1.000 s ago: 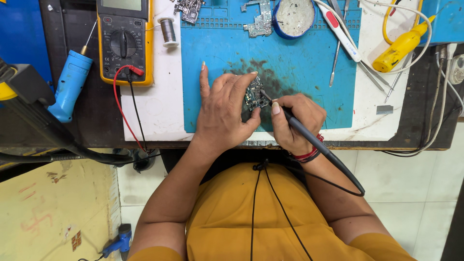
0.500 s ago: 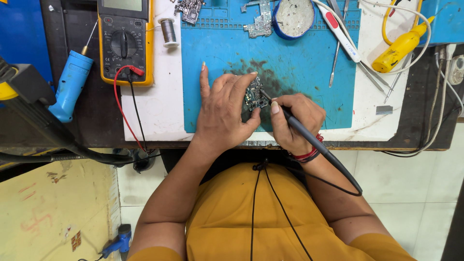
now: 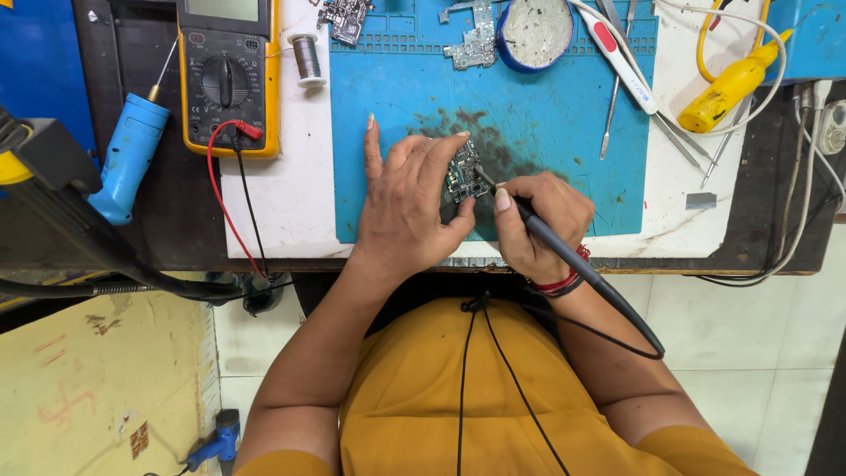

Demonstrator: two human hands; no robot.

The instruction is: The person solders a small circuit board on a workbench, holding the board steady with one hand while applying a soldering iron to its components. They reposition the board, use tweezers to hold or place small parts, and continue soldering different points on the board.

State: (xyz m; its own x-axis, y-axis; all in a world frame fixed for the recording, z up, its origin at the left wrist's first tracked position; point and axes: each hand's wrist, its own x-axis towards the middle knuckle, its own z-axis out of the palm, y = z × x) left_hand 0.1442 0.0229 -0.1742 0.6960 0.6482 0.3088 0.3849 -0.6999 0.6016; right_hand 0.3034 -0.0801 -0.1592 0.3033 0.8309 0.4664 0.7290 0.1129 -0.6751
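At the near edge of the bench, the person's mustard-yellow shirt [image 3: 493, 397] fills the bottom of the view, with thin black cords running down it. Both forearms reach up to the blue silicone work mat [image 3: 564, 159], which is smudged dark around the middle.

The left hand [image 3: 410, 207] lies flat over the mat, its forefinger stretched out towards twelve o'clock and apart from the others, while the remaining fingers curl together and the thumb presses in from below, pinning a small circuit board [image 3: 463, 174] at its left edge. The board is dark and dense with tiny parts, and it rests on the stained patch at the mat's centre.

The right hand [image 3: 538, 225], at four o'clock from the board, grips a black soldering iron [image 3: 573, 264] like a pen, thumb and fingers pinched around its smooth barrel; red thread bands circle the wrist. The tip seems to touch the board's right edge, though it is too small to be sure.

Farther off, at ten o'clock, a yellow-cased multimeter [image 3: 227, 75] sits with red and black leads trailing. A spool of solder wire [image 3: 307, 57] stands beside it, and a blue plastic-handled tool [image 3: 128, 154] lies at nine o'clock. At twelve o'clock is a round blue tin [image 3: 535, 33]; metal tweezers [image 3: 612, 115] and a yellow tool [image 3: 730, 84] lie towards two o'clock.
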